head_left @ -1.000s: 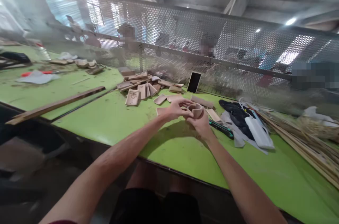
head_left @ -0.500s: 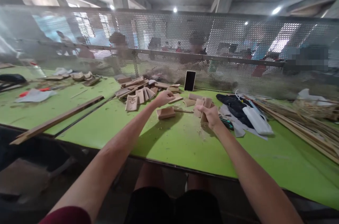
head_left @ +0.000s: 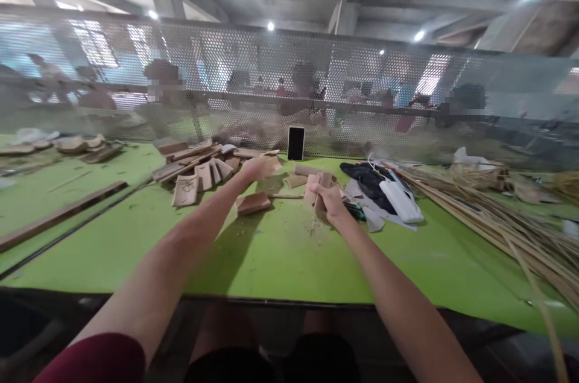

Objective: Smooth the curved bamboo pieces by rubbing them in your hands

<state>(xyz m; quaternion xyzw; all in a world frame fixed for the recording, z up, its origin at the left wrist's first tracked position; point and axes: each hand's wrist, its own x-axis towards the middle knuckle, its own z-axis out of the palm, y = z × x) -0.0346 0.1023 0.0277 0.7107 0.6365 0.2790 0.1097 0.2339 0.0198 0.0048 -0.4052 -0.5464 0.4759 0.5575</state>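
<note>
My right hand (head_left: 329, 199) is closed around pale bamboo pieces (head_left: 313, 189), held just above the green table (head_left: 289, 256). Wood dust lies beneath them. My left hand (head_left: 261, 168) is blurred by motion over the back of the table, beside a pile of curved bamboo pieces (head_left: 205, 174); its fingers cannot be made out. One trough-shaped bamboo piece (head_left: 253, 203) rests on the table below my left hand. A thin stick (head_left: 286, 196) and more short pieces (head_left: 296, 180) lie between the hands.
A phone (head_left: 296, 143) stands against the perforated metal screen (head_left: 253, 69). To the right are a black cloth (head_left: 366, 177), a white pouch (head_left: 401, 201) and long bamboo strips (head_left: 479, 220). A long wooden strip (head_left: 63, 214) lies at left. People sit behind the screen.
The view has turned to the right. My left hand has moved off the piece it was touching at the back and is now blurred. My right hand still holds its bamboo pieces.
</note>
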